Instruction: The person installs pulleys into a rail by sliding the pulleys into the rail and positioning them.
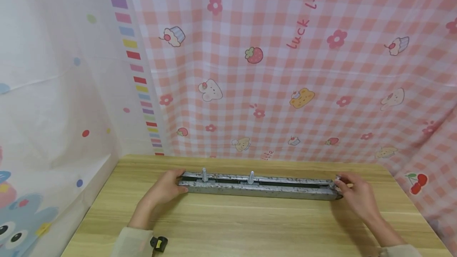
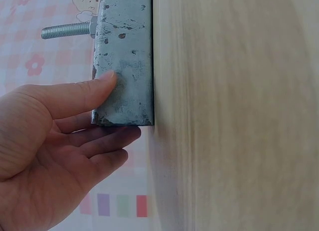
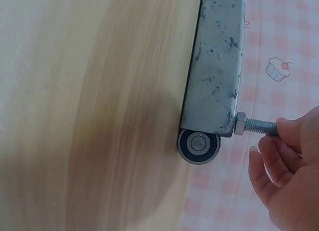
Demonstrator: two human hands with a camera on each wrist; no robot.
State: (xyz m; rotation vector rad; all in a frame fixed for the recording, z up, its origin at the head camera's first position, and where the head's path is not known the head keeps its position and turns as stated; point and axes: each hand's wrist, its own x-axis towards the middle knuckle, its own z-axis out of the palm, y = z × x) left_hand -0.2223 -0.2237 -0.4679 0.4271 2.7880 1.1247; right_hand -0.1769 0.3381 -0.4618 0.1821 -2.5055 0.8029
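A long grey metal channel rail (image 1: 264,190), scuffed and slotted along its top, lies across the wooden table. My left hand (image 1: 162,188) grips its left end, thumb (image 2: 102,89) on the front face and fingers around the end and back. Two threaded bolts (image 1: 204,175) stand upright from the slot, at the left and near the middle. At the right end, my right hand (image 1: 358,196) pinches the threaded shank of a third bolt (image 3: 259,126), which has a hex nut at its base. Below that nut, a round roller wheel (image 3: 198,145) sticks partly out of the rail's end.
The wooden table (image 1: 250,225) runs back to a pink checked cloth (image 1: 271,78) hanging behind it. A white patterned cloth (image 1: 64,90) hangs at the left. A black strap piece (image 1: 159,243) sits at the left sleeve's cuff.
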